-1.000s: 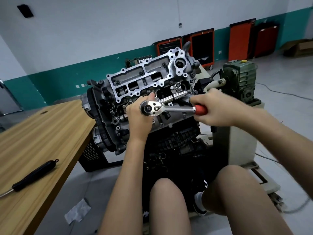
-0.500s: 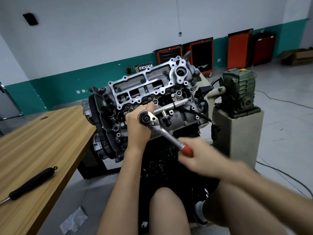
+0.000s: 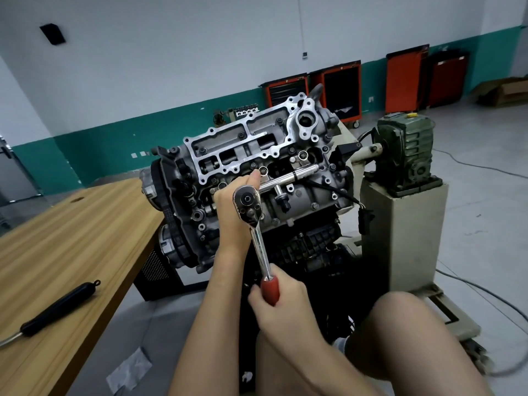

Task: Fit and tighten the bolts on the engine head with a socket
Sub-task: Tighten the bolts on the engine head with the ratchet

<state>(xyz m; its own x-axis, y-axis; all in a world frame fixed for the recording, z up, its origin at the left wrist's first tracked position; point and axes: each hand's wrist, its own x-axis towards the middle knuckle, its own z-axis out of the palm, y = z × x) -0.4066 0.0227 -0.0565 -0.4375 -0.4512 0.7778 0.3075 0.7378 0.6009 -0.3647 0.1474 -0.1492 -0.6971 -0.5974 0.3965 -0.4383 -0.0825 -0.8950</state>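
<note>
Engine head [image 3: 300,192]: centre, toward 12 o'clock. Ratchet [image 3: 258,224]: head at the engine head's front face, handle running to 6 o'clock. Your right hand [image 3: 283,304]: fingers clamped round its red grip. Your left hand [image 3: 234,212]: behind the ratchet's head, thumb up; fingers hidden, state cannot be told. Table [image 3: 85,224], 9 o'clock: black-handled tool [image 3: 60,307].

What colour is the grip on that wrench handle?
Red. The head view shows the handle grip best, held in the right hand below the chrome shaft.
</note>
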